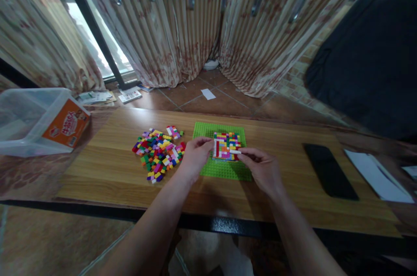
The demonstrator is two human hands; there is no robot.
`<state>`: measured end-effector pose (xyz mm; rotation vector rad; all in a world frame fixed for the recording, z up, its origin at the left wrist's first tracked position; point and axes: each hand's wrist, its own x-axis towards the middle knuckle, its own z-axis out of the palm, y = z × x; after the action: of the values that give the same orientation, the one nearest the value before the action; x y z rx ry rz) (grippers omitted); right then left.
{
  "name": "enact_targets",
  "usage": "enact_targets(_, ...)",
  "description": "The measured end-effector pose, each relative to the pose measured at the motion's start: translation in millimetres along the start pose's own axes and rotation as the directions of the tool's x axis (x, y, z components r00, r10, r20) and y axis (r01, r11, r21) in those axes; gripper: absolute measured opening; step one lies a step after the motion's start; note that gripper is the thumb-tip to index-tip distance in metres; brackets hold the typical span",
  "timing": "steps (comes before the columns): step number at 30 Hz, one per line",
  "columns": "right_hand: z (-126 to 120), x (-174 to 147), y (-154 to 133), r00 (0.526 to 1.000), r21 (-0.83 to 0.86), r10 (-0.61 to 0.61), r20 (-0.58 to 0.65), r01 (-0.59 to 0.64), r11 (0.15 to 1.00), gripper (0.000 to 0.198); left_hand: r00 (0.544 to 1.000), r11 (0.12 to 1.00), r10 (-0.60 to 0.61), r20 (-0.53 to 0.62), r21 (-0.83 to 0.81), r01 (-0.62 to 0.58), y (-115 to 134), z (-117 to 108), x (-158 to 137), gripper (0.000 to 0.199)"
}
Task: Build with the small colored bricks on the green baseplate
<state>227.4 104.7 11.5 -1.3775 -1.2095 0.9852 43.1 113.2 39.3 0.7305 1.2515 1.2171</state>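
Observation:
A green studded baseplate (224, 173) lies on the wooden table, bearing a block of many-coloured toy bricks (224, 143). My right hand (262, 169) pinches a white toy brick (235, 151) over the right part of the block; I cannot tell whether it touches the bricks below. At the block's left edge is my left hand (198, 154), its fingers drawn together against the side. Whether a small piece sits between those fingertips is hidden. A loose pile of toy bricks (159, 152) is spread to the left of the baseplate.
A black phone-like slab (329, 171) lies on the table's right side, with white paper (374, 174) beyond it. At the far left stands a clear plastic bin (35, 137) with an orange label. Striped curtains (169, 28) hang behind the table (107, 171).

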Motion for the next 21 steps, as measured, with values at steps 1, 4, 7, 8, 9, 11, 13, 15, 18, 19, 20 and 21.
enact_targets(1, 1, 0, 0, 1.0, 0.029, 0.022, -0.016, -0.021, 0.999, 0.021, 0.999, 0.997, 0.047, -0.011, 0.065, -0.046, -3, 1, 2, 0.009)
enact_targets(4, 6, 0, -1, 0.994, 0.102, 0.09, -0.058, -0.083, 0.991, 0.025, 0.985, 0.947, 0.174, 0.001, 0.276, -0.167, -10, 3, 5, 0.007)
enact_targets(7, 8, 0, 1, 0.985, 0.158, 0.144, -0.092, -0.129, 0.979, 0.028, 0.971, 0.862, 0.234, 0.055, 0.449, -0.233, -11, 5, 3, 0.008)
enact_targets(8, 9, 0, 2, 0.983, 0.175, 0.159, -0.096, -0.141, 0.974, 0.028, 0.968, 0.835, 0.242, 0.07, 0.493, -0.244, -10, 6, 2, 0.008)
enact_targets(9, 9, 0, 3, 0.98, 0.192, 0.172, -0.098, -0.151, 0.97, 0.028, 0.966, 0.81, 0.245, 0.08, 0.531, -0.249, -9, 7, 0, 0.008)
enact_targets(11, 10, 0, 3, 0.976, 0.219, 0.193, -0.097, -0.168, 0.961, 0.028, 0.965, 0.758, 0.246, 0.086, 0.604, -0.248, -7, 9, -3, 0.006)
enact_targets(13, 10, 0, 3, 0.974, 0.22, 0.207, -0.095, -0.183, 0.958, 0.027, 0.962, 0.699, 0.26, 0.083, 0.671, -0.247, -6, 11, -5, 0.005)
enact_targets(15, 11, 1, 3, 0.972, 0.199, 0.212, -0.1, -0.189, 0.961, 0.027, 0.955, 0.638, 0.284, 0.086, 0.726, -0.255, -6, 12, -6, 0.005)
enact_targets(18, 12, 1, 1, 0.971, 0.169, 0.212, -0.113, -0.191, 0.967, 0.027, 0.954, 0.572, 0.289, 0.086, 0.784, -0.244, -6, 14, -5, 0.007)
enact_targets(19, 12, 0, 1, 0.97, 0.165, 0.214, -0.118, -0.193, 0.967, 0.027, 0.955, 0.556, 0.286, 0.082, 0.797, -0.235, -6, 14, -6, 0.008)
enact_targets(20, 12, 0, 1, 0.969, 0.164, 0.216, -0.121, -0.195, 0.967, 0.027, 0.955, 0.541, 0.286, 0.079, 0.809, -0.229, -6, 15, -6, 0.01)
enact_targets(21, 12, 0, 0, 0.969, 0.166, 0.216, -0.123, -0.195, 0.967, 0.027, 0.955, 0.527, 0.287, 0.077, 0.819, -0.224, -6, 16, -7, 0.013)
